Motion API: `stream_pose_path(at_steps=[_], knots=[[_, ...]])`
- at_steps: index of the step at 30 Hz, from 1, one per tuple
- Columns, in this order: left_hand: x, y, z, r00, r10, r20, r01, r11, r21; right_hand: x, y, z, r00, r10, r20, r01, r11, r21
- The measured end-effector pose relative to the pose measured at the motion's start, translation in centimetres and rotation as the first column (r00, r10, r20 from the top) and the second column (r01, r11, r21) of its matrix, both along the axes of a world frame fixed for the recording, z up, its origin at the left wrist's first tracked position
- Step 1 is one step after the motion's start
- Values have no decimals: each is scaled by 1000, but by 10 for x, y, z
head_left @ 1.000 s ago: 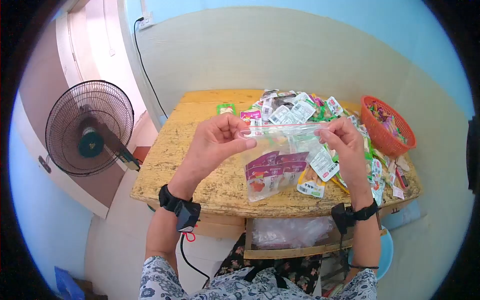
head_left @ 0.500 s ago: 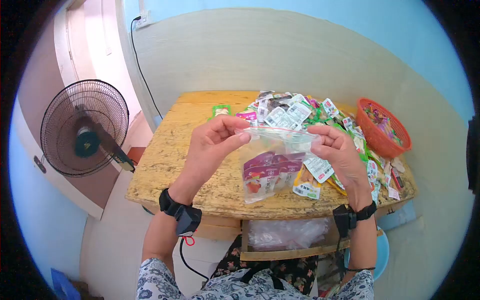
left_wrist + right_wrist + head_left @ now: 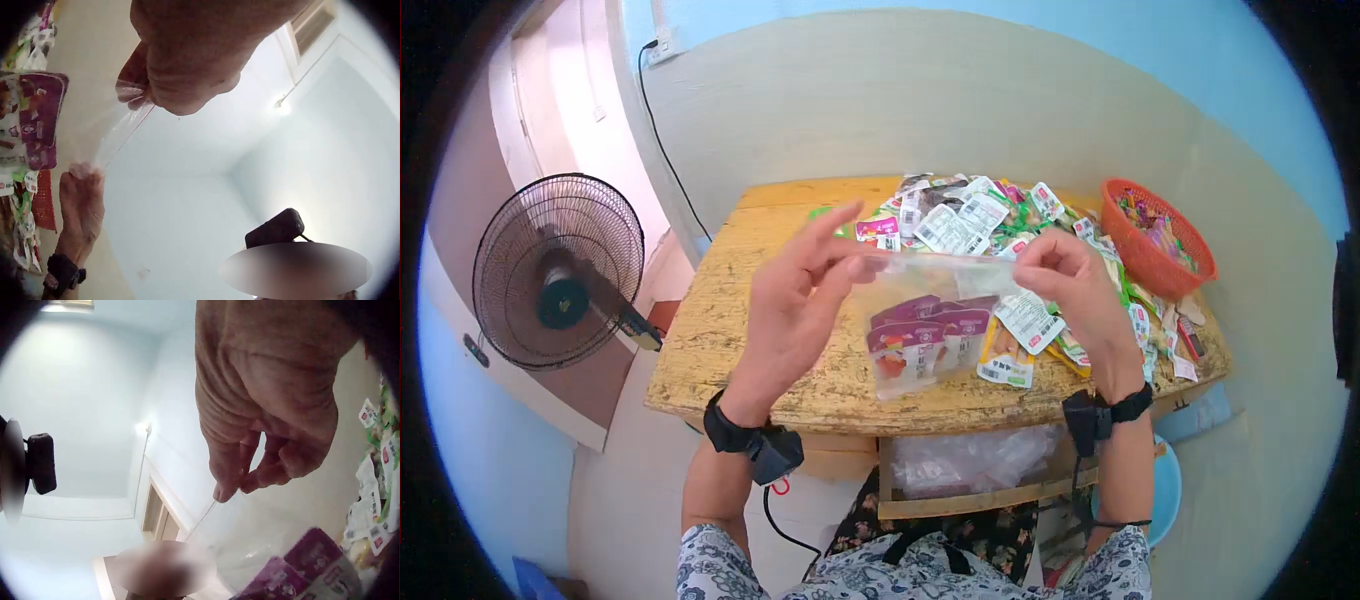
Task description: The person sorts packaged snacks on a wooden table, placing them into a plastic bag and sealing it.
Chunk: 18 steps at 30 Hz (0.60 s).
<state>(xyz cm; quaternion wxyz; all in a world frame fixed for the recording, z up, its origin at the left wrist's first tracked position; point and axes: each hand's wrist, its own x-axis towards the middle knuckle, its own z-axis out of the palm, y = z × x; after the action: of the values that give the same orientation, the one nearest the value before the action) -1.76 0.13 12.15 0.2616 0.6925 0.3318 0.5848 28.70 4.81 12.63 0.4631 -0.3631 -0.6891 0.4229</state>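
Note:
A clear zip bag hangs upright over the table's front part, with several purple-and-white packets inside. The left hand is at the bag's top left corner, its thumb and a finger on the plastic and another finger raised. At the top right corner the right hand pinches the edge between thumb and fingers. In the right wrist view the right hand has thumb and fingertip together at the bag's edge. The left wrist view shows the left hand at the plastic's other end.
Loose snack packets are heaped on the yellow table, beside a red basket of small wrapped items. An open drawer below holds clear bags. A fan stands at the left, a blue basin at lower right.
The left hand's upper finger has lifted and straightened away from the bag's edge. Both hands and the bag have shifted slightly left in the head view; the right hand keeps its pinch.

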Motion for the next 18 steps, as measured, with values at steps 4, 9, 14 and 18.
stream_pose_path(at_steps=[4, 9, 14, 18], knots=[[-4, 3, -1, 1000, 2, -13, -1, 999, 45, -3, 3, 5, 997, -73, -3, 73, 986, 152], [-7, 12, -9, 1000, 15, 26, -16, 999, 36, -9, 0, 8, 983, -136, 122, 113, 978, 173], [0, 6, 0, 997, 43, 69, -47, 998, 51, -21, 4, 10, 962, -272, 7, 244, 873, 423], [-5, 10, -2, 997, 74, 15, -74, 997, 7, -20, 5, 10, 958, -286, -5, 251, 833, 493]])
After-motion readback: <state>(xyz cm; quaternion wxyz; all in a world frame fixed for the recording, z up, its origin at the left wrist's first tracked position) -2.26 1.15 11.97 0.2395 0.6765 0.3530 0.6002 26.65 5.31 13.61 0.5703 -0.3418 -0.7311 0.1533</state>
